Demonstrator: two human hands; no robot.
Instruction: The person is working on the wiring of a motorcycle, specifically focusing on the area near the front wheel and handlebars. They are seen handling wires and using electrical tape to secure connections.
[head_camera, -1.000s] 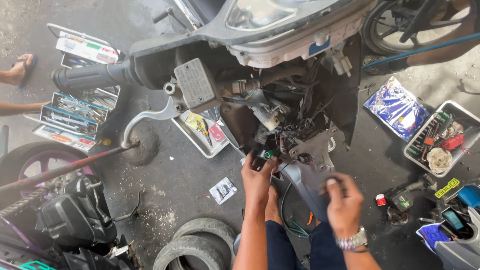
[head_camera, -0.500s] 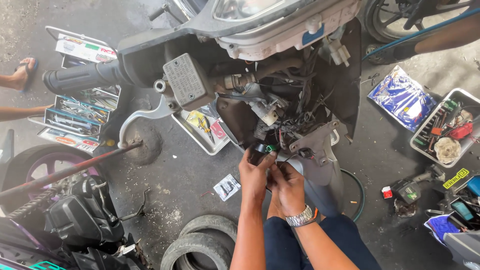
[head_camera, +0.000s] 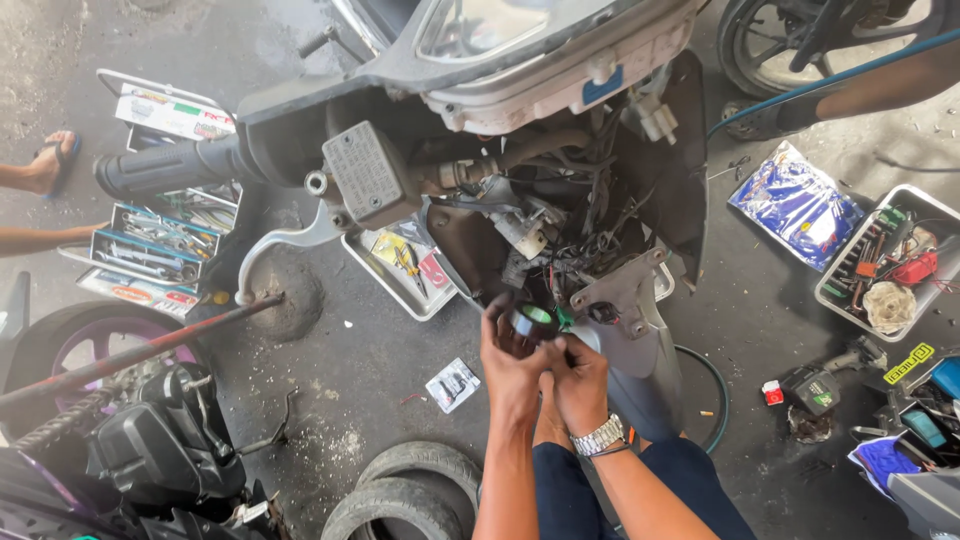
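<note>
- Since a second ago the right hand (head_camera: 583, 378) has come up from the lap to meet the left hand (head_camera: 510, 360); both now close together on the roll of black tape (head_camera: 531, 322).
- Scooter (head_camera: 520, 120): front panel off, wiring bared; the tape roll sits just below its tangle of wires (head_camera: 590, 235).
- Tyres (head_camera: 415, 490): stacked on the floor below the scooter, left of the person's arms.
- Open tool case (head_camera: 150, 250): left of the scooter, under its handlebar grip (head_camera: 165, 170).
- Parts tray (head_camera: 885, 265): well right of the scooter.
- Left hand: fingers wrapped round the roll.
- Right hand: pinching at the roll's edge; what it holds I cannot tell.
</note>
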